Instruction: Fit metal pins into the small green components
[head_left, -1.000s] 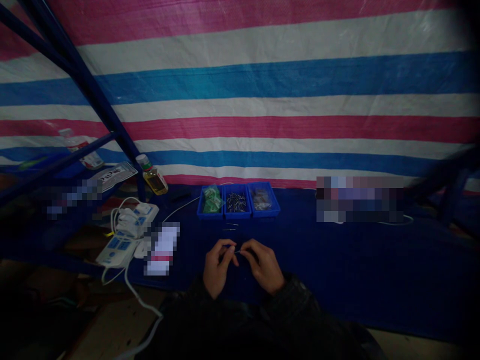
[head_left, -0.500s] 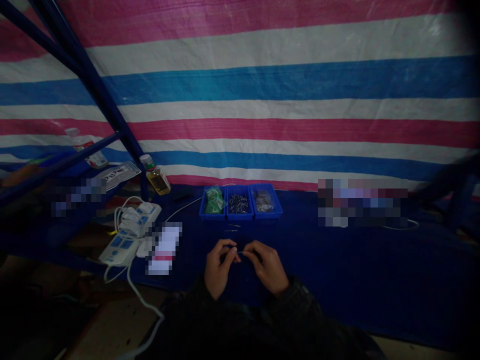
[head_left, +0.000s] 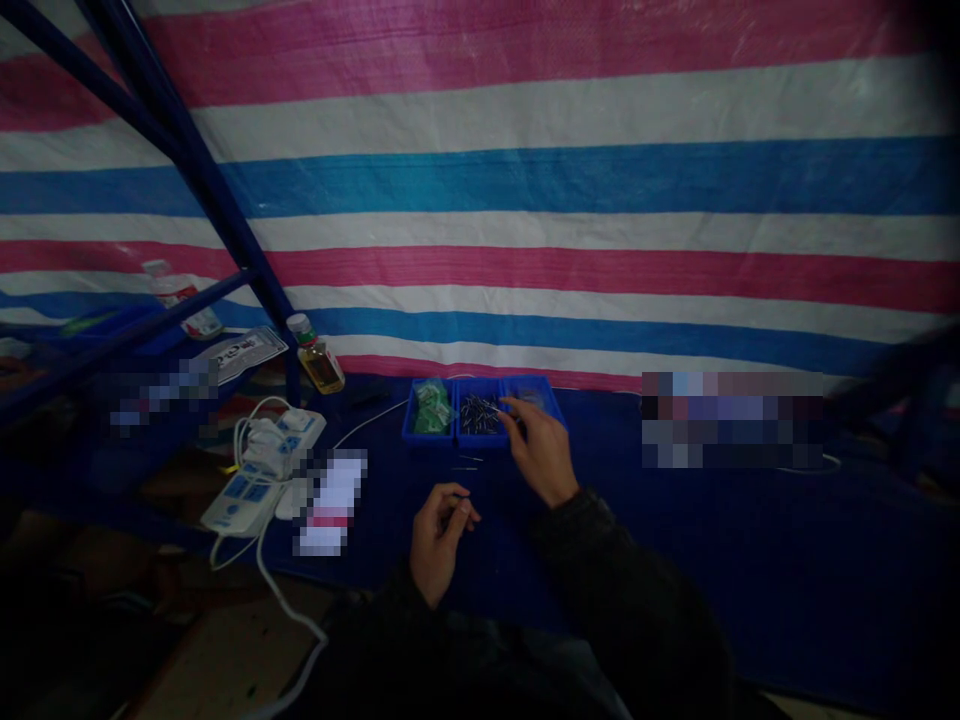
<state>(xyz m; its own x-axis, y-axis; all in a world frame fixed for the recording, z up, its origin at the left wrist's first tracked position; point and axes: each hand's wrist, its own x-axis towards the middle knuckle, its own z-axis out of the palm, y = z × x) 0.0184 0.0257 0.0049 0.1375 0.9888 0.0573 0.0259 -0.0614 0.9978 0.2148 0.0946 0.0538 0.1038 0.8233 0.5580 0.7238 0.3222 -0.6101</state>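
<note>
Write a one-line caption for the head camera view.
Right hand reaches over the metal pins in a blue bin, left hand curled nearer the body.

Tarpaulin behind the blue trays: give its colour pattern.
The woven tarpaulin has horizontal stripes of pink, white and blue; it shows best in the head view.

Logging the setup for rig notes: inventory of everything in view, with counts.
striped tarpaulin: 1, pink, white, blue, backdrop
tubular frame: 1, dark blue, upper left
sheet: 1, dark blue, under trays
plastic trays: 3, blue, back centre
packets: several, green, left tray
pins: many, dark metal, middle tray
loose pins: few, silvery, below trays
power strips: 2, white, left
cable: 1, white, beside power strips
plastic bottle: 1, clear, far left
small bottle: 1, amber, beside frame
left hand: 1, bare, fingers pinched, front centre
right hand: 1, bare, fingertips at middle tray
</note>
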